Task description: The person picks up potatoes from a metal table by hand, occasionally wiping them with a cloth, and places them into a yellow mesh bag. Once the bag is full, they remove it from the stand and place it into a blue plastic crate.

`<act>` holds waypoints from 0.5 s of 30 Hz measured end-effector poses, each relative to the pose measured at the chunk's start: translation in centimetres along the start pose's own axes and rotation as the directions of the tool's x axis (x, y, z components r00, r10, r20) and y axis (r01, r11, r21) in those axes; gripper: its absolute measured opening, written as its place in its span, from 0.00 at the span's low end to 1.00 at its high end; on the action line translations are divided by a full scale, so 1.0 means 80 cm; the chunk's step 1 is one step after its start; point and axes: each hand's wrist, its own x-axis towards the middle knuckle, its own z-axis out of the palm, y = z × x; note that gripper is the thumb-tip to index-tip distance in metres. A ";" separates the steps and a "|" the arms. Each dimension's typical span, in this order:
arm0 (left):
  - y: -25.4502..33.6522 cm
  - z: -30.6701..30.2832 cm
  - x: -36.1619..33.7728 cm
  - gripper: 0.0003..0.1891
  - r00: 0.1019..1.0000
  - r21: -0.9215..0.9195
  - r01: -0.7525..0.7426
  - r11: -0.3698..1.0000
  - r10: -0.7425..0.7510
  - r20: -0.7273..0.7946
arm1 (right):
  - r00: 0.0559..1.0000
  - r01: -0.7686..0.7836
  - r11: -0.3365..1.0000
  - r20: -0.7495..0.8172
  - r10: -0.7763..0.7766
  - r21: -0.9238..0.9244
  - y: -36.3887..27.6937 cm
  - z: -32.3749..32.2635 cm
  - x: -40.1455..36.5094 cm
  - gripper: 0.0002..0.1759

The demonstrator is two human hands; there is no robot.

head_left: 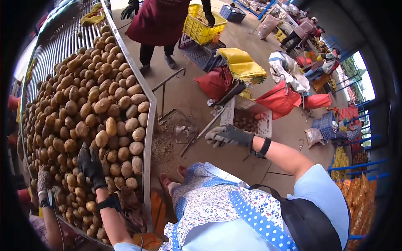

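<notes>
My left hand, in a dark glove, lies on a thick layer of potatoes on the sorting table, its fingers stretched over them. No potato shows clearly in its grasp. Out to the right, my right hand, in a dark grey glove, hangs in the air with fingers loosely bent and a little apart. Nothing can be seen in it. Just beyond that hand stands a white plastic crate with small dark potatoes inside. The table's metal rim runs between my body and the potatoes.
Another person's gloved hand reaches in at the left. A co-worker in a maroon apron stands across, near a yellow crate. Yellow sacks, red sacks and a metal-framed stand occupy the floor.
</notes>
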 end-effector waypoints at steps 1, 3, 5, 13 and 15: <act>-0.006 0.043 -0.007 0.19 0.999 -0.028 -0.040 0.999 0.040 0.004 | 0.993 -0.069 0.997 -0.094 0.073 0.045 0.027 -0.020 -0.011 0.16; 0.031 0.072 0.009 0.20 0.995 0.023 -0.099 0.995 0.098 0.023 | 0.892 -0.199 0.916 -0.323 0.316 0.347 0.065 -0.059 -0.027 0.15; 0.047 0.104 0.023 0.21 0.989 0.191 -0.145 0.971 0.149 -0.005 | 0.785 -0.145 0.909 -0.513 0.346 0.392 0.128 -0.128 -0.035 0.16; 0.198 0.181 0.110 0.17 0.908 0.408 -0.358 0.839 0.415 -0.055 | 0.439 -0.510 0.682 -0.840 -0.317 -0.524 0.290 -0.510 0.066 0.22; 0.333 0.233 0.114 0.16 0.942 0.284 -0.318 0.905 0.334 -0.010 | 0.474 -0.485 0.442 -0.651 -0.593 -0.755 0.311 -0.617 0.138 0.20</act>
